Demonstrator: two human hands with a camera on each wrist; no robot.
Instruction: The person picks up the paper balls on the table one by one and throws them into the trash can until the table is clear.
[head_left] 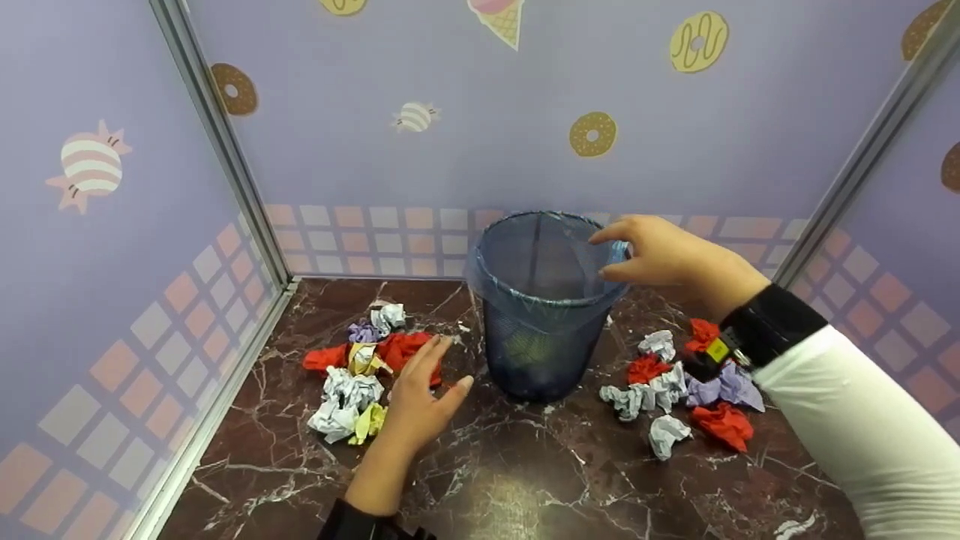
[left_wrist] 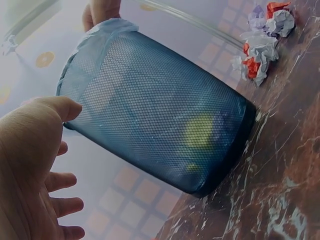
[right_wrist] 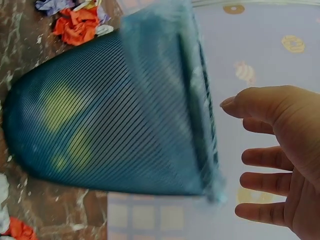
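A dark mesh wastebasket (head_left: 547, 352) stands upright, lined with a thin blue plastic bag (head_left: 517, 300) folded over its rim. Yellow crumpled paper (left_wrist: 199, 131) shows through its mesh near the bottom. My right hand (head_left: 652, 251) is at the right side of the rim, thumb and fingers spread, with nothing held. In the right wrist view a gap separates its fingers from the rim. My left hand (head_left: 424, 397) hovers left of the basket, fingers extended and holding nothing. Just beyond it lie red crumpled papers (head_left: 401, 349), partly hidden by the hand.
Left of the basket, white (head_left: 334, 416), yellow (head_left: 369, 424) and purple (head_left: 363, 332) paper balls lie piled. Another pile on the right has red (head_left: 724, 426), white (head_left: 667, 435) and purple (head_left: 727, 386) ones. Purple printed walls (head_left: 450, 165) enclose the dark marble surface (head_left: 510, 480).
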